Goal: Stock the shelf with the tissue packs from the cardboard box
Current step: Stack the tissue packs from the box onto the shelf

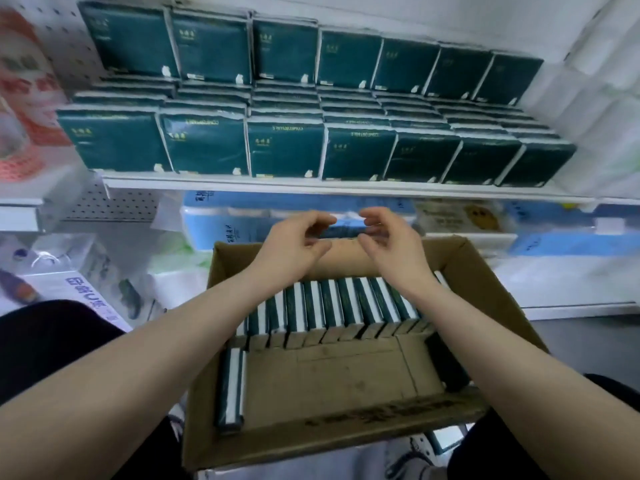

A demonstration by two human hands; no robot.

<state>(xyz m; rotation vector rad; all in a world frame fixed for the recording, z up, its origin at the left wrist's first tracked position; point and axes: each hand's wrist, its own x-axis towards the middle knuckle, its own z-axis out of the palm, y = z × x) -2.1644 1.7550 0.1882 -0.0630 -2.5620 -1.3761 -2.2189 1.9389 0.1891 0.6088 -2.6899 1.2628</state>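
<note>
An open cardboard box (485, 271) sits in front of me. A row of dark green tissue packs (332, 303) stands on edge in its far half, and one more pack (231, 386) lies along the left wall. Above the box's far rim, my left hand (294, 240) and my right hand (391, 244) face each other with curled fingers. They hold a dark green tissue pack (343, 232) between them by its ends, and only a thin strip of it shows. The white shelf (311, 188) above carries rows of the same green packs (284, 147), front and back.
Light blue tissue bundles (221, 226) fill the lower shelf behind the box. Bagged goods (69, 271) lie on the floor to the left. A white pegboard panel (114, 204) hangs under the shelf on the left. White paper rolls (602, 98) stand right of the green packs.
</note>
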